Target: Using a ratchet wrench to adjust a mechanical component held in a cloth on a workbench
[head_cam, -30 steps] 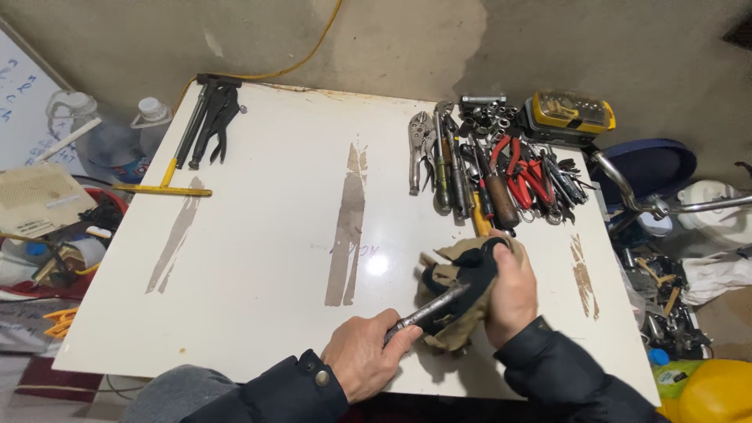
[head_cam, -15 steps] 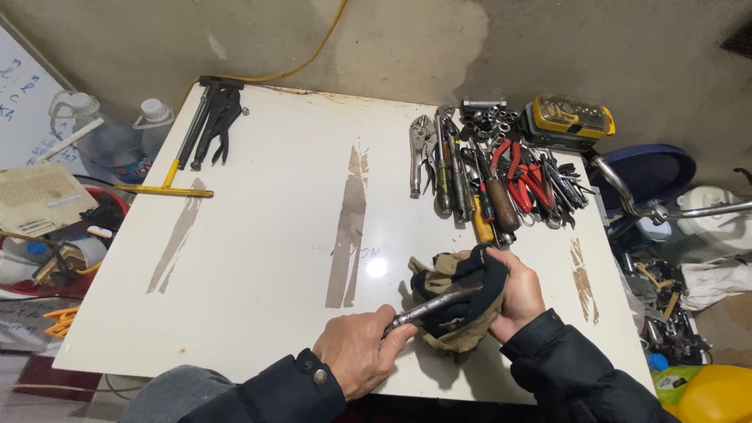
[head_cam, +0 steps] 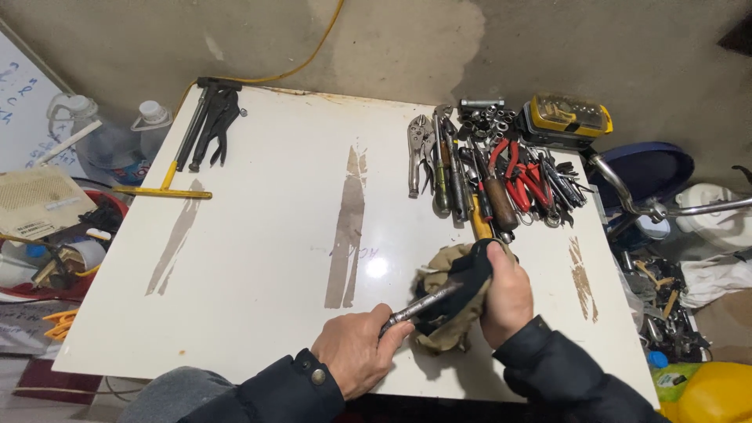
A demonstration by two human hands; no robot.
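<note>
My left hand (head_cam: 356, 352) grips the handle end of a long metal tool (head_cam: 419, 304) near the front edge of the white table (head_cam: 266, 258). My right hand (head_cam: 507, 296) is wrapped in a tan and black rag (head_cam: 448, 294) and closes it around the tool's other end. The tool's far tip is hidden inside the rag. Both hands are just in front of the heap of hand tools.
A pile of pliers, locking pliers, screwdrivers and sockets (head_cam: 489, 176) lies at the back right, beside a yellow bit case (head_cam: 565, 119). Black pliers (head_cam: 210, 121) and a yellow T-handle tool (head_cam: 163, 188) lie back left. Bottles (head_cam: 117, 141) and clutter stand left; a bicycle handlebar (head_cam: 650, 205) is at the right.
Both hands have shifted slightly with the tool and rag; the right hand has slid the rag along the tool. Everything else on the table is unmoved.
</note>
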